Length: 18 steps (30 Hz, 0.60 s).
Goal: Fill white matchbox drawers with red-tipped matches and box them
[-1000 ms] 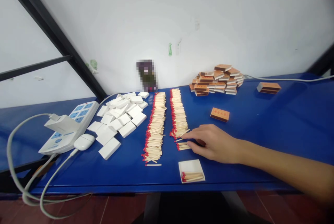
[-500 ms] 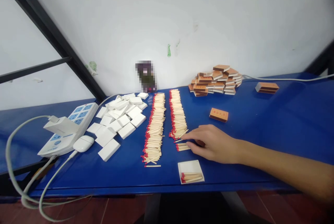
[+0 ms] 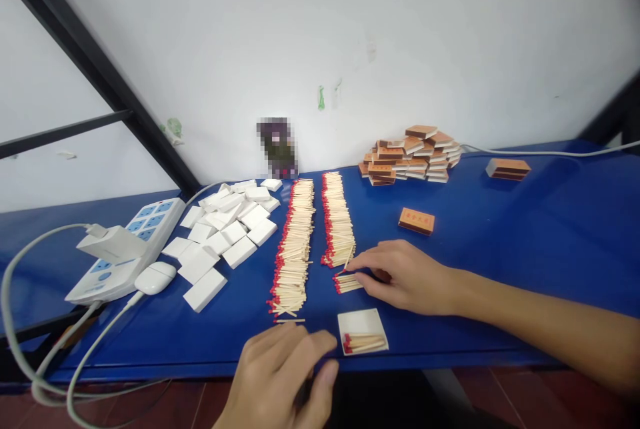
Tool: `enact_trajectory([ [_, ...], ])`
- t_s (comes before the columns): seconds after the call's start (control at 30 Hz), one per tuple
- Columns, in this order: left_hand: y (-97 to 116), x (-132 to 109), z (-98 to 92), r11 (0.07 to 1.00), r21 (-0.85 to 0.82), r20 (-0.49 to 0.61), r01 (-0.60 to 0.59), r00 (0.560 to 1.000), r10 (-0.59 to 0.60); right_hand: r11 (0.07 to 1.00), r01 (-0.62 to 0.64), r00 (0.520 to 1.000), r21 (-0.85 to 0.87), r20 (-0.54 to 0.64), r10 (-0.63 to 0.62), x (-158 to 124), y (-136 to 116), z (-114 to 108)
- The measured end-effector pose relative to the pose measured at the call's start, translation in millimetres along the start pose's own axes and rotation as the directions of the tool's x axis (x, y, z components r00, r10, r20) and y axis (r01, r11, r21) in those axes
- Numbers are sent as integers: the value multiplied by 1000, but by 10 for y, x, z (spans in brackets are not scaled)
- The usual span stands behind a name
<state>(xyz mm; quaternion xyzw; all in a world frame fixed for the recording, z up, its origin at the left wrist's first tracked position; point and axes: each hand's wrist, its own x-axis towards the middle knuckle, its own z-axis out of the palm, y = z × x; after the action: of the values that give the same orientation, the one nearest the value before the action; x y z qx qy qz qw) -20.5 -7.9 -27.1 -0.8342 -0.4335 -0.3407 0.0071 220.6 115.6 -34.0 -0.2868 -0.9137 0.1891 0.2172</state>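
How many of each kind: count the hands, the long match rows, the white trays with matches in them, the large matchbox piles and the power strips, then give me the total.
Hands: 2
Long match rows: 2
White trays with matches: 1
Large matchbox piles: 1
Power strips: 1
Total: 7
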Motion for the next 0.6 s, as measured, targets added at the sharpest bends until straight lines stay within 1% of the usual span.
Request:
enact_trajectory([
  [0.1, -28, 26, 119, 999, 24, 42, 28, 999, -29, 1000, -7, 1000, -3, 14, 7, 3, -2, 1],
  [0.23, -84, -48, 221, 996, 78, 80, 36, 996, -42, 1000, 0, 1000, -7, 13, 0, -2, -1, -5],
  [0.37, -96, -67, 249, 993, 116, 112, 37, 992, -50, 1000, -4, 1000, -4, 9, 4, -7, 2, -6],
  [0.47, -83, -55, 263, 991, 127, 113, 49, 992, -64, 1000, -14, 1000, -14, 9, 14, -3, 1, -4],
  [0.6, -78, -58, 295, 987, 157, 99, 34, 994, -50, 1000, 8, 999, 17, 48, -9, 11, -13, -14],
])
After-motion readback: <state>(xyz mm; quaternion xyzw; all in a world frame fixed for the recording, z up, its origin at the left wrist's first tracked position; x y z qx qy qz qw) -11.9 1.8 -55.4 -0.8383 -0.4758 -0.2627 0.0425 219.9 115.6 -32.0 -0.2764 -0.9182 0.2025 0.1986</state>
